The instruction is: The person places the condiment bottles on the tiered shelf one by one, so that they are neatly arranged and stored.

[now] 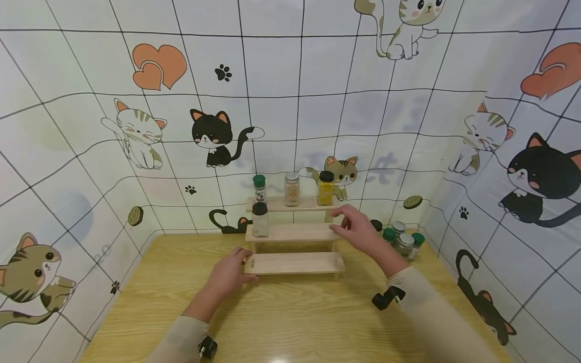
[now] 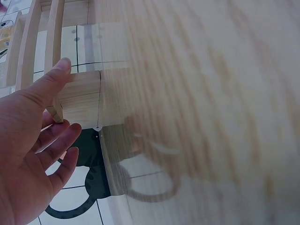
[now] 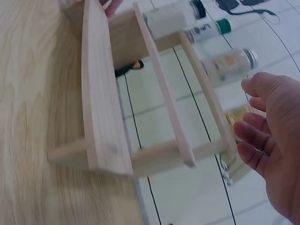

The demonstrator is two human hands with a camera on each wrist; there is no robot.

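A three-tier wooden spice rack [image 1: 295, 263] stands on the table. My left hand [image 1: 230, 270] pinches the left end of its lowest shelf; the left wrist view shows the thumb above and fingers below the shelf's end [image 2: 57, 112]. Beside the rack's right end is my right hand [image 1: 357, 229], its fingers loosely bent and holding nothing in the right wrist view. On the top shelf stand a green-capped jar [image 1: 259, 188], a silver-capped jar [image 1: 292, 189] and a yellow jar with a black cap [image 1: 325, 189]. A black-capped clear jar [image 1: 260, 220] stands at the middle shelf's left end.
Several more spice jars, among them a silver-capped one [image 1: 405, 244] and a green-capped one [image 1: 416, 245], cluster at the table's back right. A cat-print cloth [image 1: 281, 65] hangs behind and at both sides of the wooden table [image 1: 290, 317].
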